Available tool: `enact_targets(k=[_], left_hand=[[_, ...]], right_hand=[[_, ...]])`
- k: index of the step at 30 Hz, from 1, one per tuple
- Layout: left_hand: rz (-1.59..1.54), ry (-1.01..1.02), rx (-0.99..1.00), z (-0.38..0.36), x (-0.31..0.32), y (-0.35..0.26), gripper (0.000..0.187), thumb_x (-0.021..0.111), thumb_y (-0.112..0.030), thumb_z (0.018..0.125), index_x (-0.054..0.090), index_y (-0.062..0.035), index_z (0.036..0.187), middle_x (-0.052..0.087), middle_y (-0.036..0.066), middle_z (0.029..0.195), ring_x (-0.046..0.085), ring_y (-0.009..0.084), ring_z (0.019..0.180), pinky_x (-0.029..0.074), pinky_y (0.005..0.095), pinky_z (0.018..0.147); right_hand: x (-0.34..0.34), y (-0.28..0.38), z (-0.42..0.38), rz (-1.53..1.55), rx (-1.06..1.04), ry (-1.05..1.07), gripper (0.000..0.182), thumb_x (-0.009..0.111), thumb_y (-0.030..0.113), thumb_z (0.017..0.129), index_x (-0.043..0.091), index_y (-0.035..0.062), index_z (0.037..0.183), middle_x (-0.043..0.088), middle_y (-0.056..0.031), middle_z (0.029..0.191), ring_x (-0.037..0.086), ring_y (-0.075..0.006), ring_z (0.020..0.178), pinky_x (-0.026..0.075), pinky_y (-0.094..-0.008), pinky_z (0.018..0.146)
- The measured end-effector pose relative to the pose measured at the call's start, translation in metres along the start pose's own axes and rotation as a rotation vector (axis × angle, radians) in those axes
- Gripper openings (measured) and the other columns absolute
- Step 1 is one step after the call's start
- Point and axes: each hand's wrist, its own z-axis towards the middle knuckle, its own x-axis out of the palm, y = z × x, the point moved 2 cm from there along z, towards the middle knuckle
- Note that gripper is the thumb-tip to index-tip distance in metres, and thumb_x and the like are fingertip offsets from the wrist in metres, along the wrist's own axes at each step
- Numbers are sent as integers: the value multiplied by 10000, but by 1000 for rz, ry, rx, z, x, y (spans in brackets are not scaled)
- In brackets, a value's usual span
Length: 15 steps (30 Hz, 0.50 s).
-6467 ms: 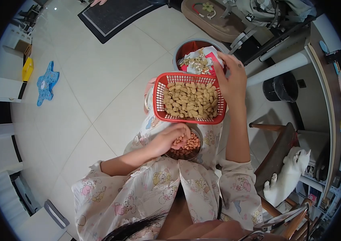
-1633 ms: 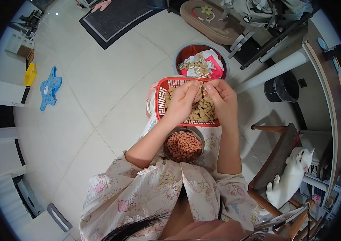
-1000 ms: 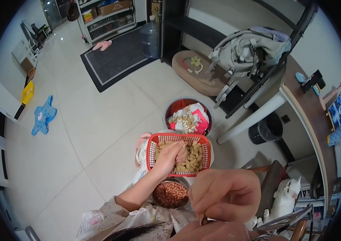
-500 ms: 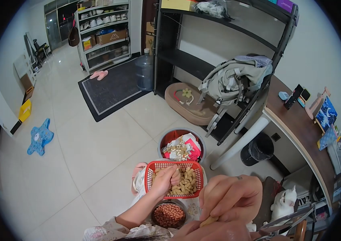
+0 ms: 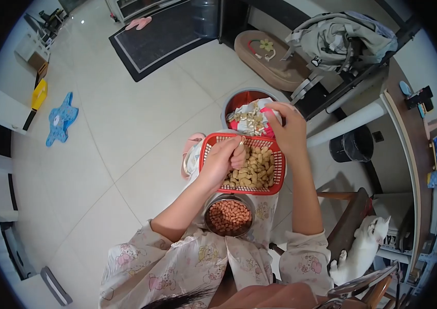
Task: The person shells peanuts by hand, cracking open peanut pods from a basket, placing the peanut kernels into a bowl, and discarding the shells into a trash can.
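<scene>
Left hand [image 5: 224, 160]: centre frame, fingers curled in the red basket [image 5: 278, 172], pinching a peanut [image 5: 241, 146].
Right hand [image 5: 286, 129]: above the basket's far rim, over the bin [image 5: 234, 101] of shells; grip hidden, cannot tell.
Bowl [image 5: 228, 218]: shelled nuts, below the basket (on the lap).
Risk: the basket, balanced on the knees, could tip and spill.

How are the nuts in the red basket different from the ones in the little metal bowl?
The nuts in the red basket are pale tan, long and still in their shells; those in the metal bowl are small, reddish-pink and shelled. The basket is rectangular with mesh walls; the bowl is round and solid. Both rest on the person's lap.
</scene>
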Motion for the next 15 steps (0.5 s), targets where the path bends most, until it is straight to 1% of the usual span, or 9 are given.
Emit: enact_targets(k=[2, 3, 4, 5, 6, 8, 12, 15], left_hand=[[-27, 14, -4, 2, -1, 1, 354, 406, -243, 981, 349, -106, 659, 315, -35, 599, 278, 78, 552, 259, 227, 523], [10, 5, 1, 3, 0, -1, 368, 380, -258, 989, 356, -110, 654, 325, -29, 598, 282, 93, 558, 275, 242, 539], [11, 3, -6, 4, 1, 0, 368, 380, -258, 989, 356, -110, 654, 325, -29, 598, 282, 93, 558, 275, 242, 539], [1, -29, 0, 5, 2, 1, 330, 396, -242, 982, 387, -101, 684, 335, -37, 602, 293, 78, 557, 269, 228, 530], [-11, -57, 6, 5, 3, 2, 293, 413, -226, 974, 417, -92, 714, 346, -45, 606, 305, 62, 557, 264, 213, 520], [-18, -35, 15, 5, 5, 4, 269, 416, -214, 972, 438, -83, 738, 352, -45, 611, 312, 59, 560, 267, 210, 519], [-49, 1, 34, 5, 7, 6, 225, 426, -187, 965, 475, -64, 782, 367, -41, 624, 326, 57, 566, 278, 207, 522], [-45, 39, 30, 4, 7, 4, 238, 431, -182, 963, 456, -68, 755, 375, -39, 632, 327, 59, 571, 279, 209, 529]], right_hand=[[-7, 28, -9, 349, 109, 151, 146, 662, 125, 781, 658, 59, 912, 666, -73, 878, 604, -281, 876, 465, -366, 810], [-7, 36, -14, 352, 116, 154, 146, 662, 125, 781, 658, 59, 912, 666, -73, 878, 604, -281, 876, 465, -366, 810], [-8, 44, -19, 322, 69, 163, 138, 672, 125, 771, 654, 61, 892, 664, -71, 868, 606, -272, 871, 468, -362, 796], [-8, 49, -23, 290, 23, 171, 130, 681, 125, 762, 650, 64, 872, 662, -69, 857, 608, -262, 866, 472, -358, 782], [-8, 49, -24, 287, 30, 169, 130, 681, 125, 762, 650, 64, 872, 662, -69, 857, 608, -262, 866, 472, -358, 782], [-9, 49, -28, 235, -12, 166, 138, 697, 125, 743, 647, 63, 856, 660, -63, 843, 611, -244, 861, 479, -346, 758], [-7, 42, -32, 297, 81, 174, 136, 696, 120, 738, 651, 61, 852, 659, -67, 841, 616, -247, 839, 484, -337, 744], [-10, 41, -33, 357, 104, 192, 115, 688, 112, 748, 654, 57, 843, 660, -67, 839, 625, -232, 814, 487, -314, 737]])
